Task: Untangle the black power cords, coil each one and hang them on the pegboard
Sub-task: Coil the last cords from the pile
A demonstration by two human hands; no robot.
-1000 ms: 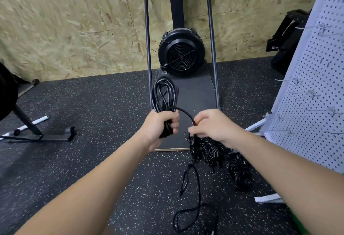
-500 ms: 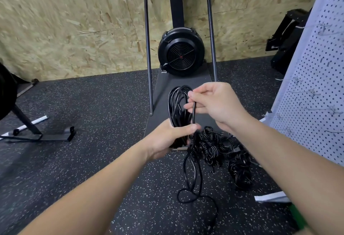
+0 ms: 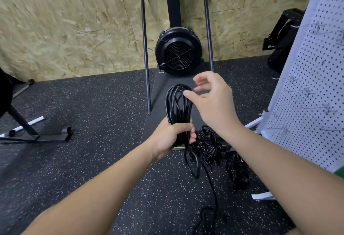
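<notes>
At far left a black equipment stand [image 3: 24, 128] sits on the speckled rubber floor [image 3: 93, 141]. Your left hand [image 3: 170, 138] grips the coiled power cord [image 3: 178, 104] upright, its tail trailing down to the floor. Behind it stands the fan machine [image 3: 178, 51]. Your right hand [image 3: 212, 100] hovers loose-fingered beside the coil's top, holding nothing. Tangled cords [image 3: 219, 151] lie below it, near the pegboard [image 3: 316, 85] with its wire hooks [image 3: 305, 91].

The right hand [image 3: 214, 102] lets go of the cord and lifts off with fingers spread beside the top of the coil [image 3: 178, 104], another loop now lies on it, and the slack tail [image 3: 210, 184] on the floor runs shorter.
</notes>
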